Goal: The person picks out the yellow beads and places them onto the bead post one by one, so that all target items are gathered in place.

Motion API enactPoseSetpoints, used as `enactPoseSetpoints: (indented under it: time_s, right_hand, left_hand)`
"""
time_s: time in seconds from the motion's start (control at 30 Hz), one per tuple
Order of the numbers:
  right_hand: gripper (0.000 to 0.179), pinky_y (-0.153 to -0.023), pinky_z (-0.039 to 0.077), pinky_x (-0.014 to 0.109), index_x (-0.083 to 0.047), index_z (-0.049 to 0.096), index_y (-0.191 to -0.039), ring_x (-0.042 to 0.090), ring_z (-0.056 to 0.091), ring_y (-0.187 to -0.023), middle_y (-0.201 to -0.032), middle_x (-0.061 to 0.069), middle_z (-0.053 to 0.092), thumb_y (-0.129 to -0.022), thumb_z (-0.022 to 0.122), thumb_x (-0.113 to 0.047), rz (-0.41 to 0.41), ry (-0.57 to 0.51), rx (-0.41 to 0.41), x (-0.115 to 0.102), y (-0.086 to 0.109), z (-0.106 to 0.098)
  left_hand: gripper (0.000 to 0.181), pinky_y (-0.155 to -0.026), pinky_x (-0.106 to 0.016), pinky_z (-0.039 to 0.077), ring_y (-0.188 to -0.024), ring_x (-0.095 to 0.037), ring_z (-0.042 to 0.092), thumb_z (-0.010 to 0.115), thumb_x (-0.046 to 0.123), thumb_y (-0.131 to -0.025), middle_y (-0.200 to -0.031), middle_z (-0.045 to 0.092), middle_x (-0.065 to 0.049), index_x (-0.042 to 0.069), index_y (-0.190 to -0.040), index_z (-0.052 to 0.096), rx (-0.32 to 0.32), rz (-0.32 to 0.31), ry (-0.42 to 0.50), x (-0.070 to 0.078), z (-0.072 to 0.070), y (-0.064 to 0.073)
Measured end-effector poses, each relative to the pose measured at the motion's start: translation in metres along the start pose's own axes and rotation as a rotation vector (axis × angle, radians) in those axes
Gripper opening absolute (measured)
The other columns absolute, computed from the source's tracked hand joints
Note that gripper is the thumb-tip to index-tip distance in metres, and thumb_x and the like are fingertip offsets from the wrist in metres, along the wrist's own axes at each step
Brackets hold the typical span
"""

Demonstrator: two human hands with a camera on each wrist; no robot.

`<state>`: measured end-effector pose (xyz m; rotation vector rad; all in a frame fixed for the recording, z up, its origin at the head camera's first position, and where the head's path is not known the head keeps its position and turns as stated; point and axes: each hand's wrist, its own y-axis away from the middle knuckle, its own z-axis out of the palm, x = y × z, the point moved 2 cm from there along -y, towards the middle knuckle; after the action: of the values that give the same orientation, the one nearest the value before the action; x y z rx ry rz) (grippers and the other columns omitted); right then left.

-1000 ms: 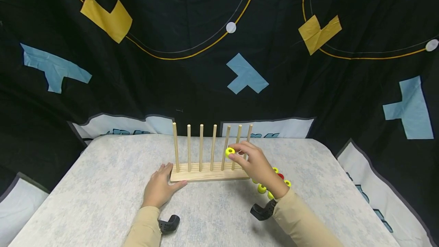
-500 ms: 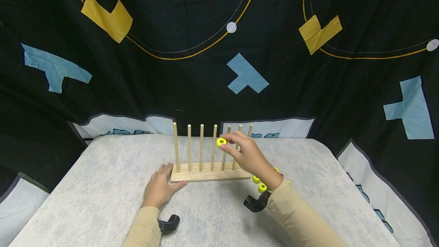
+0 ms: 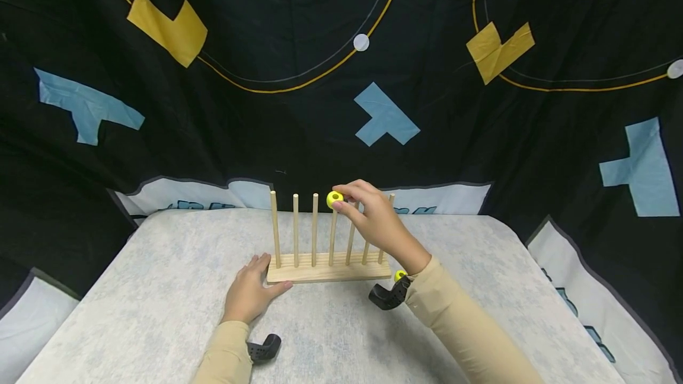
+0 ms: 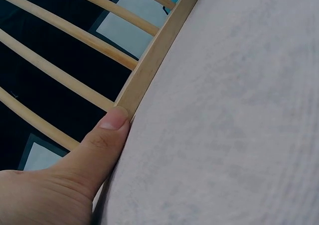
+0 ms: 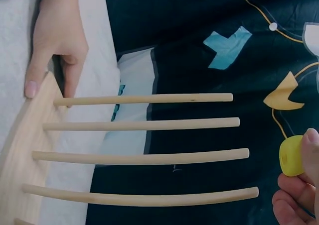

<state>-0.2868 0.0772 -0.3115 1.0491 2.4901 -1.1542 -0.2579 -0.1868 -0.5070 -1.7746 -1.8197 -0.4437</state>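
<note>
A wooden peg rack (image 3: 328,275) with several upright dowels stands on the table. My left hand (image 3: 248,292) holds the left end of its base, thumb along the front edge and fingers behind; the left wrist view shows the thumb (image 4: 97,143) against the wood. Between thumb and fingertips, my right hand (image 3: 380,221) pinches a yellow ring-shaped bead (image 3: 331,203). In the head view this bead overlaps the top of the middle peg (image 3: 332,236). The right wrist view has the bead (image 5: 291,158) just beyond the peg tips, with a small gap. No bead shows on the pegs.
Another yellow bead (image 3: 400,275) lies by the rack's right end, partly hidden by the right wrist's black camera mount (image 3: 389,294). A second black mount (image 3: 264,348) sits on the left wrist. Behind the pale table (image 3: 160,307) hangs a black curtain (image 3: 240,135).
My right hand has carried the yellow bead up and left, from near the right-hand pegs to the middle peg's top. Its forearm now covers most loose beads. My left hand stays put.
</note>
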Motion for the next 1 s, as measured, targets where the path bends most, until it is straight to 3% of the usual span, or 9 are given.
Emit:
enactPoseSetpoints:
  time_s: [0.33, 0.7, 1.0]
  right_hand:
    - [0.034, -0.083, 0.058, 0.024, -0.009, 0.066, -0.126, 0.015, 0.065, -0.102, -0.115, 0.001, 0.066, -0.096, 0.066, -0.025, 0.038, -0.056, -0.033, -0.002, -0.026, 0.002]
    - [0.037, -0.082, 0.058, 0.021, -0.009, 0.065, -0.129, 0.015, 0.065, -0.101, -0.117, 0.003, 0.067, -0.096, 0.066, -0.027, 0.089, -0.08, -0.053, -0.001, -0.038, 0.018]
    - [0.038, -0.086, 0.058, 0.02, -0.01, 0.063, -0.131, 0.016, 0.066, -0.105, -0.119, 0.004, 0.068, -0.098, 0.064, -0.027, 0.122, -0.093, -0.082, -0.007, -0.049, 0.031]
  left_hand:
    - [0.101, -0.112, -0.071, 0.029, -0.142, -0.054, 0.031, 0.075, 0.064, -0.077, -0.156, 0.037, -0.024, 0.004, -0.15, 0.041, 0.009, -0.011, -0.007, 0.0, 0.001, 0.0]
    - [0.096, -0.115, -0.067, 0.028, -0.147, -0.044, 0.031, 0.078, 0.057, -0.077, -0.155, 0.04, -0.02, 0.004, -0.149, 0.043, 0.017, 0.003, -0.002, 0.002, 0.001, 0.0]
    - [0.097, -0.113, -0.069, 0.03, -0.145, -0.048, 0.032, 0.077, 0.059, -0.078, -0.156, 0.039, -0.021, 0.004, -0.15, 0.042, 0.008, -0.002, -0.01, 0.001, 0.001, -0.001]
